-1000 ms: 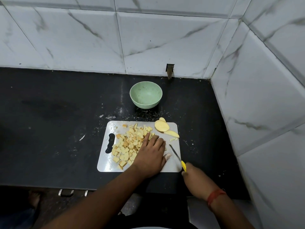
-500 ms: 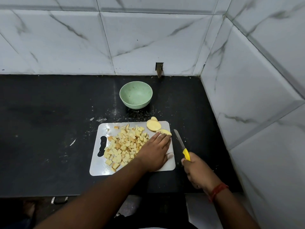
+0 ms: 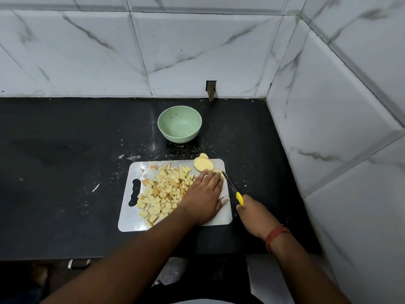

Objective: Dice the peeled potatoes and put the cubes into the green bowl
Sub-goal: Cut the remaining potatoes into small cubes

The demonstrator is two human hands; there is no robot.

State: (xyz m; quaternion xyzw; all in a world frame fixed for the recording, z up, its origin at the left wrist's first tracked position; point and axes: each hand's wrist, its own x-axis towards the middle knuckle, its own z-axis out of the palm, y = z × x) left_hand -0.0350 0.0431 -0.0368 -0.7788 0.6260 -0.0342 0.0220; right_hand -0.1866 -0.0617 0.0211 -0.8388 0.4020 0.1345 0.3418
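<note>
A white cutting board (image 3: pixel 214 220) lies on the black counter, covered on its left and middle with several potato cubes (image 3: pixel 163 190). Flat potato slices (image 3: pixel 203 164) lie at the board's far right corner. My left hand (image 3: pixel 202 197) rests flat on the board with its fingers stretched out, the fingertips touching a small potato slice (image 3: pixel 217 171). My right hand (image 3: pixel 252 213) grips the yellow handle of a knife (image 3: pixel 233 188); the blade tip reaches that small slice. The green bowl (image 3: pixel 179 123) stands beyond the board with no cubes in it.
White tiled walls close off the back and the right side of the black counter (image 3: pixel 65 172). Potato crumbs and scraps dot the counter between board and bowl. The counter's front edge runs just below the board.
My left hand slid away from the cube pile toward the far right slices. The knife moved forward along the board's right edge until its tip reached the small slice.
</note>
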